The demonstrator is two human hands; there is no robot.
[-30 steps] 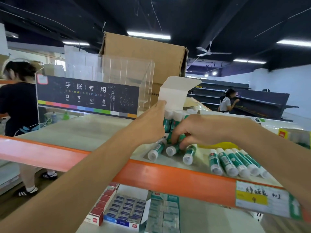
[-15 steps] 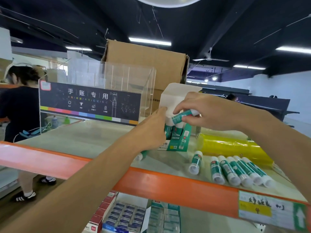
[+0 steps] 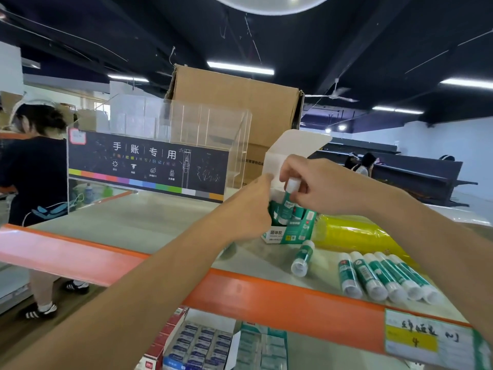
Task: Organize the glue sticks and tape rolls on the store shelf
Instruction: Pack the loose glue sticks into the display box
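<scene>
A green-and-white display box (image 3: 290, 232) of glue sticks stands on the top shelf (image 3: 138, 222), its white lid flap raised. My left hand (image 3: 248, 209) grips the box's left side. My right hand (image 3: 317, 182) holds a green glue stick (image 3: 288, 201) upright by its white cap, lowered into the box among others. One loose glue stick (image 3: 302, 257) lies in front of the box. A row of several glue sticks (image 3: 384, 276) lies to the right. A yellow plastic-wrapped pack (image 3: 354, 233) lies behind them; I cannot tell what is inside.
A clear acrylic display stand (image 3: 149, 161) with a dark sign sits left of the box, a cardboard carton (image 3: 234, 108) behind it. The shelf has an orange front rail (image 3: 280, 297) with a price label (image 3: 429, 340). Boxed goods (image 3: 202, 343) fill the lower shelf. A person (image 3: 34, 166) stands left.
My right hand picked a glue stick off the shelf, lifted it over the box, turned it upright and lowered it in. My left hand stayed on the box.
</scene>
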